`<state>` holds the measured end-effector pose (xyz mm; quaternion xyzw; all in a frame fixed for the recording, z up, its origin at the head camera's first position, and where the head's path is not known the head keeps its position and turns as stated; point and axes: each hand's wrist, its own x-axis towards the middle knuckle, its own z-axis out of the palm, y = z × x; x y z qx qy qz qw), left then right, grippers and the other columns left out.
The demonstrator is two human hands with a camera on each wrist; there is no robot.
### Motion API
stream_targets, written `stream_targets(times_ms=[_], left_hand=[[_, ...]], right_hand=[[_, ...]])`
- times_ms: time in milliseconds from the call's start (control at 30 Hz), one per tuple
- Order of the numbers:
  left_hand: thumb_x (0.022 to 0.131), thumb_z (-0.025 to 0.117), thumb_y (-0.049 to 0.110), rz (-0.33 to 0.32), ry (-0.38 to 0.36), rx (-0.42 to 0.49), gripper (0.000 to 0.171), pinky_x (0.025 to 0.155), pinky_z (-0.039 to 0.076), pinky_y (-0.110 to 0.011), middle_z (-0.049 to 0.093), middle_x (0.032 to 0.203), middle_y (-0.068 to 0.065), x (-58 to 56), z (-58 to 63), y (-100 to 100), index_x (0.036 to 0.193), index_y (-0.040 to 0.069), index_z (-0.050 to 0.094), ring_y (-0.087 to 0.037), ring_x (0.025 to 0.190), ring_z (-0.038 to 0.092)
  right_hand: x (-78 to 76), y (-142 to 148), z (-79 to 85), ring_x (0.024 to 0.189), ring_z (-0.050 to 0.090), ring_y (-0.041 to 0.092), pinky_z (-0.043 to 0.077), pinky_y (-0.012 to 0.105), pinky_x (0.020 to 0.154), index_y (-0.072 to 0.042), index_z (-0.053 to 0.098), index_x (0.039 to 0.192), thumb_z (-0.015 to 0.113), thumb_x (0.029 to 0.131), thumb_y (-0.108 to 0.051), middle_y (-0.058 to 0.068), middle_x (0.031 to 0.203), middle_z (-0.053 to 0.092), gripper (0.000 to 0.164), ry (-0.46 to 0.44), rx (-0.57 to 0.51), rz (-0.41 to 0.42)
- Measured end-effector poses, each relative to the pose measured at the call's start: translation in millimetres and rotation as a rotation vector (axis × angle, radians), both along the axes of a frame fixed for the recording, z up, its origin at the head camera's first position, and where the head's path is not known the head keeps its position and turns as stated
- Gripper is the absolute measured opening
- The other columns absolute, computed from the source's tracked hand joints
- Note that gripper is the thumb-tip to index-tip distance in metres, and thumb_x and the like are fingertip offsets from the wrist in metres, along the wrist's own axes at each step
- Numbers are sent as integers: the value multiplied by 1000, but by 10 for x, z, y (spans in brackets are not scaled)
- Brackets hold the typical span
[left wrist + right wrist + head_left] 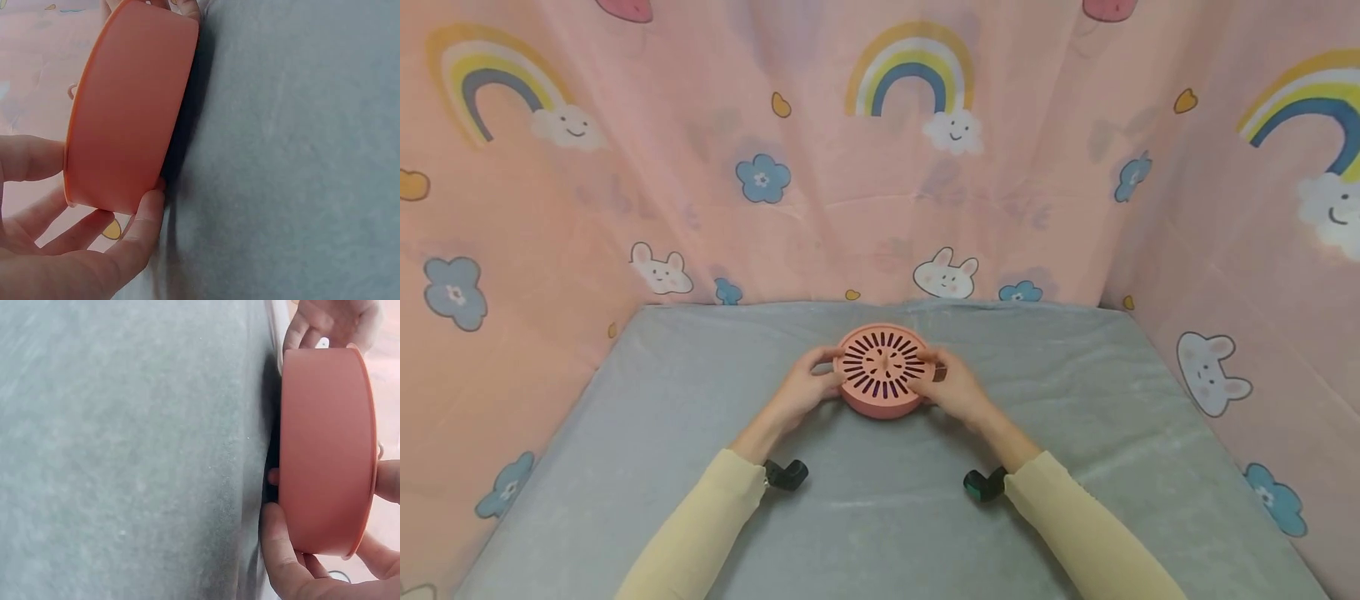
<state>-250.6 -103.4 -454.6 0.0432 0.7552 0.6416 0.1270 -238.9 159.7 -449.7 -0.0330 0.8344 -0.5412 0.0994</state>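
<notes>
A round coral-pink mosquito coil holder [882, 406] with a slotted lid is held between both hands, close over the grey cloth. Radiating slots and seed-shaped holes cover the lid, and a small loop stands up from it. My left hand [808, 382] grips the left side, thumb at the lid's edge and fingers around the lower edge, as the left wrist view shows. On the opposite side my right hand [957, 387] grips it in the same way, with a fingertip [274, 515] at the bottom edge. The smooth side wall [128, 112] faces both wrist cameras. The inside is hidden under the lid.
Grey cloth [880, 517] covers the table around the hands. Pink curtains [850, 225] printed with rainbows, rabbits and flowers enclose the back and both sides. A dark device [787, 475] sits at the left wrist, another [985, 485] at the right.
</notes>
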Motion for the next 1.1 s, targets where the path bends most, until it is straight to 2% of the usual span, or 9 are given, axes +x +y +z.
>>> stream_targets(times_ms=[200,367,500,667,867,967,1100], left_hand=[[100,58,8,-15,-6,-17,47,97,58,-38,40,155,-15,19,-15,-16,146,9,49,-33,129,59],[100,59,13,-25,-11,-64,47,99,57,-40,39,156,-14,26,12,-17,146,11,49,-32,127,61],[101,59,16,-33,5,-102,46,101,56,-42,40,157,-14,14,29,-23,147,12,50,-33,131,58],[103,57,18,-12,24,-161,44,100,57,-39,43,155,-12,12,47,-10,146,14,51,-32,135,55],[101,60,20,13,27,-180,44,100,57,-40,46,153,-11,27,34,11,145,16,53,-31,135,55],[99,63,20,20,40,-189,46,101,55,-42,48,152,-11,42,37,25,144,17,54,-32,135,55],[98,65,20,14,49,-189,48,102,55,-43,49,151,-11,52,46,34,144,16,54,-33,136,54]], right_hand=[[11,-14,3,103,65,25,62,33,82,-7,45,149,70,94,-15,20,140,49,60,-7,-5,21],[4,-4,15,104,67,24,62,34,85,-7,44,148,70,95,-17,21,149,43,60,-33,-17,34],[-13,5,49,108,66,26,62,36,88,-6,43,148,69,95,-18,22,147,44,60,-60,-23,42],[-20,18,74,109,64,27,61,37,89,-6,44,145,69,96,-18,23,143,45,57,-71,-21,54],[-12,22,83,112,63,28,61,36,89,-6,45,145,69,96,-20,23,145,43,56,-82,-7,62],[-15,36,97,117,60,30,60,38,91,-7,46,144,69,96,-23,22,146,45,56,-59,48,61],[-18,72,130,125,55,34,54,44,97,-8,49,143,69,94,-27,21,144,50,56,12,184,51]])
